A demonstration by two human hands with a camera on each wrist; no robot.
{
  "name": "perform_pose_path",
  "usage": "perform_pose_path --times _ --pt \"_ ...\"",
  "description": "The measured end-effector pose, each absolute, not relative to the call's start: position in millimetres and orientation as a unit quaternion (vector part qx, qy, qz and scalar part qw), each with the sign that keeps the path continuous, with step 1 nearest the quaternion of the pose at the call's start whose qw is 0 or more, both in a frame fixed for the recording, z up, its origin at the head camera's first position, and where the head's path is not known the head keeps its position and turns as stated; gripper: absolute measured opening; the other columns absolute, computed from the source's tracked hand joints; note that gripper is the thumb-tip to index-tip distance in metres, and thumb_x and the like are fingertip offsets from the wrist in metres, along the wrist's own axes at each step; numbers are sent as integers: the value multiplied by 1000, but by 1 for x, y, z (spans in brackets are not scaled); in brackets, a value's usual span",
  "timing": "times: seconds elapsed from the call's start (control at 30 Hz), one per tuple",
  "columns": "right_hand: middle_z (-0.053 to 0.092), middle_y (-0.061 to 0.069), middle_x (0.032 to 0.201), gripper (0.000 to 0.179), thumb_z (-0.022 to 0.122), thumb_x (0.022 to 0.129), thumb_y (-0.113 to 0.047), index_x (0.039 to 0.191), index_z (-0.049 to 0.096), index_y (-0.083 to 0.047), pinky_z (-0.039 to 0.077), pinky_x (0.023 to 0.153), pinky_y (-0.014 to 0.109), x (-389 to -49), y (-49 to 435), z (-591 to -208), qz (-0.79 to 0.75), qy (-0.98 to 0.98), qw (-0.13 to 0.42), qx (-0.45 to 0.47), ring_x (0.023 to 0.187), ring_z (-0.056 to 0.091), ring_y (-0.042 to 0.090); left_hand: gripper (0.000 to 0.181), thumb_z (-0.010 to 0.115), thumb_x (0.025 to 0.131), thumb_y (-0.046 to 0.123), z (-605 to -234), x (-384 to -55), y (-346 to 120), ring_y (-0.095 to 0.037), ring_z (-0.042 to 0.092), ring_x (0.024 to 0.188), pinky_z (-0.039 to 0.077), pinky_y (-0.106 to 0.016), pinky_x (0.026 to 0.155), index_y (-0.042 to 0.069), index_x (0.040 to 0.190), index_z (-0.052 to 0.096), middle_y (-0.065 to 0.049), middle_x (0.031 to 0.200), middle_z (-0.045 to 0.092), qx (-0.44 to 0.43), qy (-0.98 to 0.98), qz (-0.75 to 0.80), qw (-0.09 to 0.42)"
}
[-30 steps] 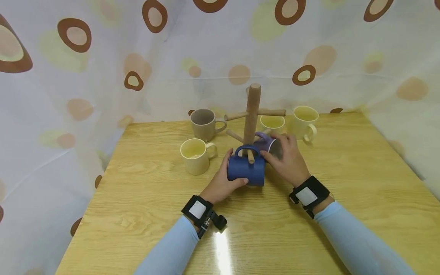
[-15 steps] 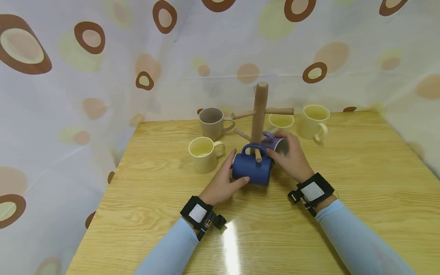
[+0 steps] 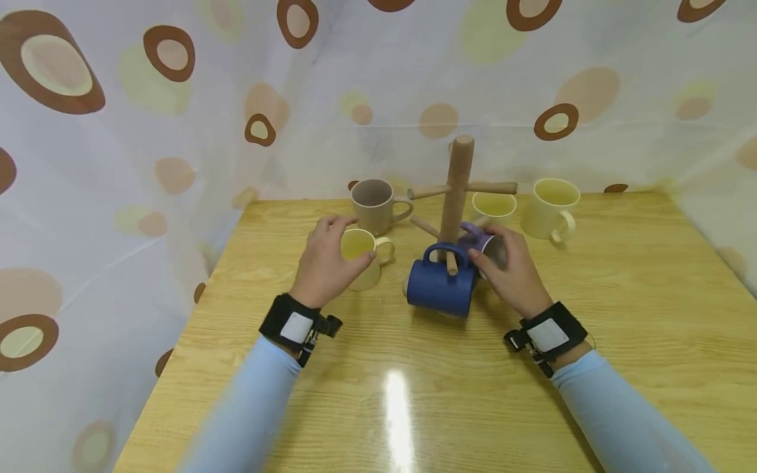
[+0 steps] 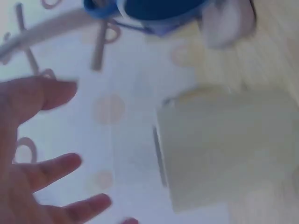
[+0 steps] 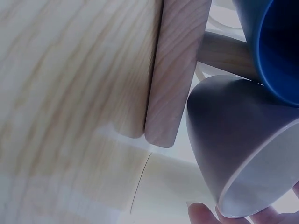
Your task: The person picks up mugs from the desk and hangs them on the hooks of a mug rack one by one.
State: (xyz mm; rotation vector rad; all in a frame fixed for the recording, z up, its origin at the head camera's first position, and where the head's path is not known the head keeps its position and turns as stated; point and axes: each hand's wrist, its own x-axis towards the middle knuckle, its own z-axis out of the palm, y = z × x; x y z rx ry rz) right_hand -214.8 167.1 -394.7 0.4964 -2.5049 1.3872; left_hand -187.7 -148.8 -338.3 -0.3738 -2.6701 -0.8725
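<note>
Gaping wide, left grip (image 3: 322,266) hovers by yellow mug (image 3: 367,278); right grip (image 3: 518,274) clasps purple mug (image 5: 229,123).

Mug tree (image 3: 458,177) on the table (image 3: 266,407), one mug (image 3: 440,289) on its front peg (image 3: 452,265), another mug (image 3: 367,276) to the left.

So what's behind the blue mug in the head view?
The post and the purple mug, gripped by the right hand. The blue mug covers the post's lower end and part of the purple mug.
</note>
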Motion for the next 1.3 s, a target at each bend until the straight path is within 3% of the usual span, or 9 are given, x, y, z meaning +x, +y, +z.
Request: perform_pose_path --times 0.17,0.23,0.33,0.43,0.63,1.07,1.3 --pt "41 24 133 54 61 90 -31 131 44 1 24 104 62 -215 167 -396 471 -856 124 173 126 31 35 90 70 73 55 -343 -220 -155 -45 26 130 43 -62 92 20 146 31 -24 149 23 -107 -967 -230 -7" --pt "42 24 132 53 62 89 -29 130 45 0 25 104 62 -216 166 -399 471 -854 128 179 126 32 34 93 70 71 59 -350 -230 -154 -47 29 128 45 -62 90 23 147 29 -24 149 25 -104 -971 -208 -51" --pt "43 23 132 53 63 89 -28 130 45 0 26 104 61 -216 164 -403 470 -853 129 186 125 33 33 87 70 72 58 -362 -240 -151 -44 41 117 49 -58 83 23 143 36 -22 139 39 -99 -979 -165 -70" --pt "42 23 133 54 63 89 -29 131 45 0 26 104 61 -213 163 -404 468 -854 124 189 126 32 34 78 68 74 54 -370 -246 -146 -41 46 107 51 -55 76 20 139 42 -19 128 47 -91 -986 -128 -60" --pt "39 23 134 56 62 90 -31 133 42 -1 28 102 63 -210 165 -401 464 -858 121 183 126 31 34 70 65 76 53 -375 -248 -141 -39 48 101 52 -52 69 19 135 44 -19 123 49 -81 -991 -101 -14" --pt "38 24 134 57 61 90 -33 134 42 -1 32 98 64 -212 170 -399 463 -860 132 169 124 33 36 55 59 79 58 -392 -229 -151 -30 47 85 51 -45 55 19 117 53 -15 109 48 -82 -972 -170 140" --pt "39 24 133 57 63 89 -31 133 42 -1 32 99 62 -212 168 -402 461 -861 133 169 123 33 33 57 58 81 59 -394 -224 -149 -31 48 93 52 -47 56 17 119 53 -15 111 48 -91 -959 -204 174"
